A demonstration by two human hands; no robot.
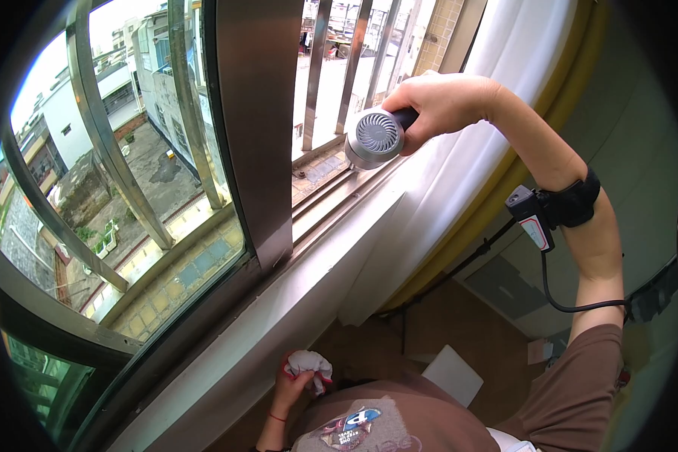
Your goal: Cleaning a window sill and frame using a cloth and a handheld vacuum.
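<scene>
My right hand point(435, 113) grips the dark handle of a small handheld vacuum or blower point(376, 138); which one I cannot tell. It has a round silver body with spiral vent slots. Its lower end is over the metal sliding-window track point(339, 200), and contact there is hard to make out. Low in the view, in front of my body, my left hand point(291, 387) clutches a crumpled white cloth point(309, 363) with red edging.
A sliding glass window point(147, 186) with a brown metal frame point(254, 124) stands at left, metal security bars point(118, 186) beyond it. White and yellow curtains point(457, 169) hang close by my right arm. A white sill point(282, 305) runs below the track. My right arm wears a strapped device point(534, 214) with a cable.
</scene>
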